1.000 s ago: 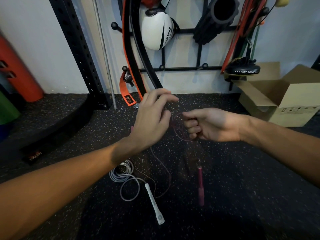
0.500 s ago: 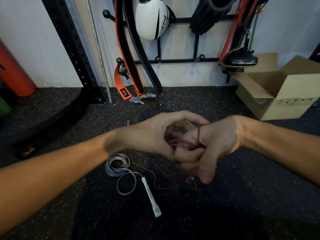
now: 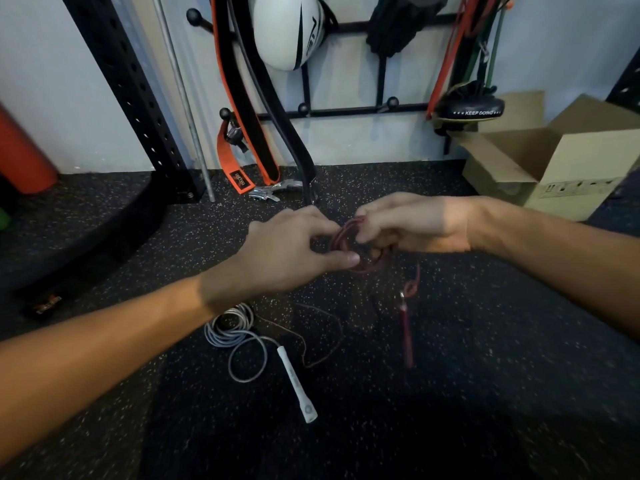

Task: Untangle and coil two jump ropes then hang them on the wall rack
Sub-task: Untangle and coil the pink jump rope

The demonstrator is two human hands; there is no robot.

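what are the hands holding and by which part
The left hand and right hand both grip the red jump rope by its coiled cord; its handle dangles unheld.

Floor (image 3: 485, 341): black rubber, pale speckles.
Cardboard box (image 3: 571, 168): flaps open, on the floor at right, by the wall.
Belt (image 3: 242, 98): black, orange-edged, hanging; lower end reaches the floor.
White ball (image 3: 287, 29): black markings, hung high on the wall.
Upright post (image 3: 138, 98): black, perforated, at left.
Steel bar (image 3: 187, 109): leaning just beside the post.
Black pad (image 3: 471, 110): lettered "KEEP DOING".
Orange cylinder (image 3: 20, 154): far left edge.
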